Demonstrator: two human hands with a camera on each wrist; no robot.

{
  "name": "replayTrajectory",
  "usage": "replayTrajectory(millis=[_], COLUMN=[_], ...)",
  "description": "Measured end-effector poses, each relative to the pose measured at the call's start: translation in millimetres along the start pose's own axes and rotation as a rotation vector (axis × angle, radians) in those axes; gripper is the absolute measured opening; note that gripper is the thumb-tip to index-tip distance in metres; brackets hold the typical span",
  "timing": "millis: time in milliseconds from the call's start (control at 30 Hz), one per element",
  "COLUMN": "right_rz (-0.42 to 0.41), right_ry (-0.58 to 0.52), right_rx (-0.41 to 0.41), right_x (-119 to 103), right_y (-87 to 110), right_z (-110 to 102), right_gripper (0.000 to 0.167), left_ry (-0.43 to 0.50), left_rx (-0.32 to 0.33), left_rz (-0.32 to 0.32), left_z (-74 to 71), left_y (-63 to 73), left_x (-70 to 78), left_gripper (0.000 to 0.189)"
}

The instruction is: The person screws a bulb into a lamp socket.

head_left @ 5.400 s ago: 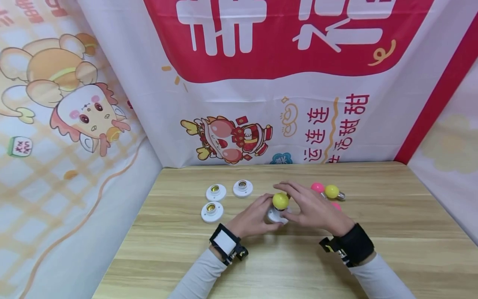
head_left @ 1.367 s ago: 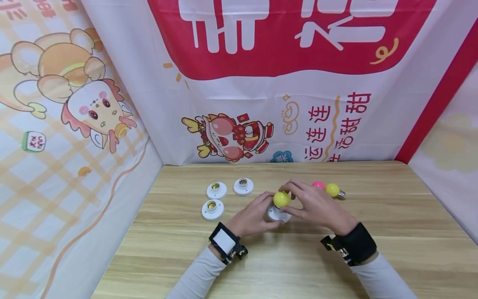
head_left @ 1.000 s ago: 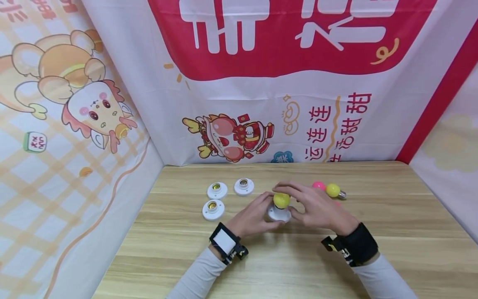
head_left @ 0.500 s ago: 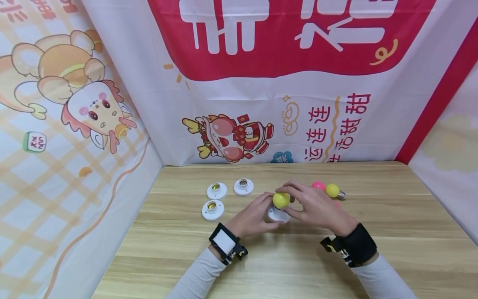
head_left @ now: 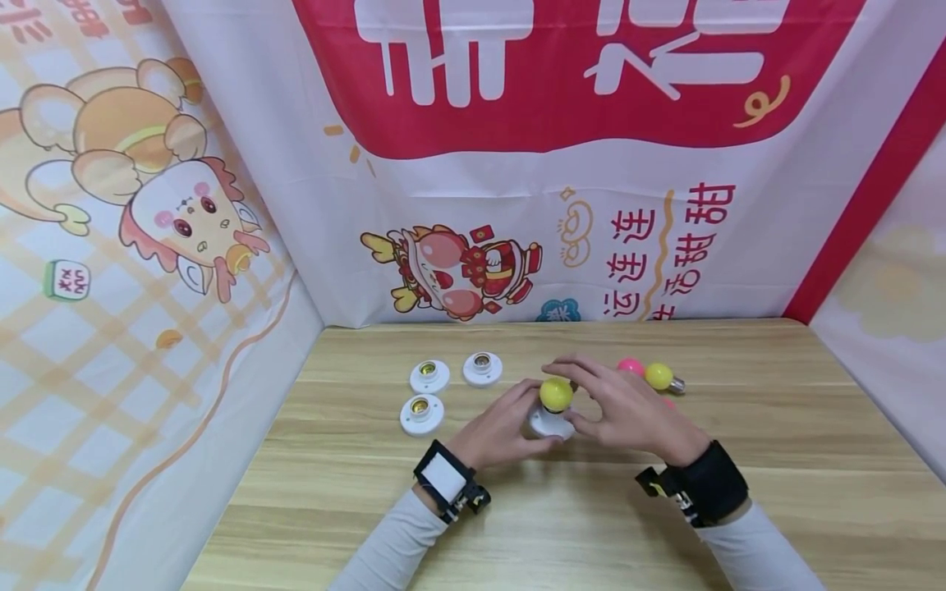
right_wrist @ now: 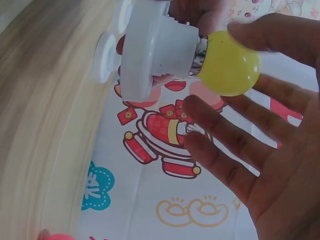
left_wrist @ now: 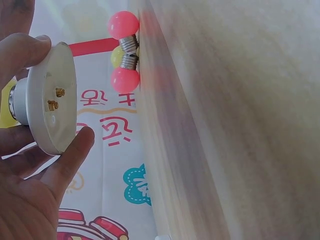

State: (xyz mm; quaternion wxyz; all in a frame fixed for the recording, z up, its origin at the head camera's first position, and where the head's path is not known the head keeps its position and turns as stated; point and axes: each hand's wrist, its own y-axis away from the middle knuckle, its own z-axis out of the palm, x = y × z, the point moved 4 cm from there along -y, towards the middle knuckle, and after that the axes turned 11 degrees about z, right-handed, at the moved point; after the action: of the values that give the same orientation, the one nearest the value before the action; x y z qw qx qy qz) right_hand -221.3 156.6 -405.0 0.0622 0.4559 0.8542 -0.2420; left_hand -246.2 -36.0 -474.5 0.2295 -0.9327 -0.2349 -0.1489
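Observation:
My left hand [head_left: 497, 432] grips a round white lamp holder [head_left: 550, 424] by its rim, held up off the table. The left wrist view shows the holder's hollow underside [left_wrist: 52, 120] with two brass screws. A yellow light bulb [head_left: 556, 395] sits in the socket, a little of its metal screw base [right_wrist: 200, 56] showing above the white collar. My right hand [head_left: 628, 410] is around the bulb with fingers spread and loose. In the right wrist view, the thumb [right_wrist: 250, 35] overlaps the bulb's edge, while the other fingers reach past it.
Three more white lamp holders, a front one [head_left: 421, 415], a back-left one [head_left: 429, 377] and another [head_left: 483, 369], stand on the wooden table [head_left: 355, 509]. Right of my hands lie a yellow bulb [head_left: 658, 377] and two pink bulbs [left_wrist: 124, 25], one partly hidden by my right hand.
Half a second ago my right thumb and fingers pinched the yellow bulb; now they are spread looser, the thumb lower. Over the last second they alternately loosened and pinched. The left hand has stayed put.

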Motion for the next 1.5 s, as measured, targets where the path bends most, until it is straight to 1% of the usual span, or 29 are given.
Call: replayTrajectory(millis=[167,333,567,767,900,1033,1133,1300,1367,1500], right_rz=[-0.044,-0.026,0.025,0.059,0.063,0.049,0.013,-0.055,-0.057,-0.025], right_ry=[0.007,0.023,0.031,0.051,0.049,0.014,-0.011,-0.022,-0.019,-0.002], right_rx=[-0.009,-0.013,0.018,0.03,0.026,0.013,-0.001,-0.019,-0.019,-0.01], right_x=[-2.7,-3.1,-3.2,-2.2,-1.1,-0.3,-0.8,-3.5,-3.9,-1.8], right_y=[0.3,-0.5,-2.8,-3.8,-3.2,-1.5,-0.4,-1.0,-1.2,-1.0], right_z=[-1.3,0.1,1.8,3.3,2.2,-0.8,-2.8,-4.7,-5.1,-3.7], right_gripper=[0.061,0.054,0.048,0.049,0.056,0.06,0.06,0.058,0.055,0.048], left_ry=[-0.009,-0.014,0.0,0.009,0.001,-0.008,-0.007,-0.006,-0.009,-0.011], left_rx=[-0.004,-0.006,-0.005,-0.009,-0.006,0.0,0.001,0.001,0.0,0.003], left_rz=[0.013,0.016,0.004,0.004,0.004,0.003,0.003,0.012,0.014,0.028], left_z=[-0.5,-1.7,-0.7,0.9,0.5,-1.0,-1.3,-0.6,-0.1,0.5], left_y=[-0.4,-0.4,-0.3,-0.7,-1.0,-1.2,-1.1,-0.9,-0.9,-1.4], left_x=[0.7,2.3,1.6,0.4,1.0,1.6,1.7,0.8,0.6,1.5], left_gripper=[0.079,0.079,0.077,0.074,0.074,0.076,0.077,0.08,0.08,0.078])
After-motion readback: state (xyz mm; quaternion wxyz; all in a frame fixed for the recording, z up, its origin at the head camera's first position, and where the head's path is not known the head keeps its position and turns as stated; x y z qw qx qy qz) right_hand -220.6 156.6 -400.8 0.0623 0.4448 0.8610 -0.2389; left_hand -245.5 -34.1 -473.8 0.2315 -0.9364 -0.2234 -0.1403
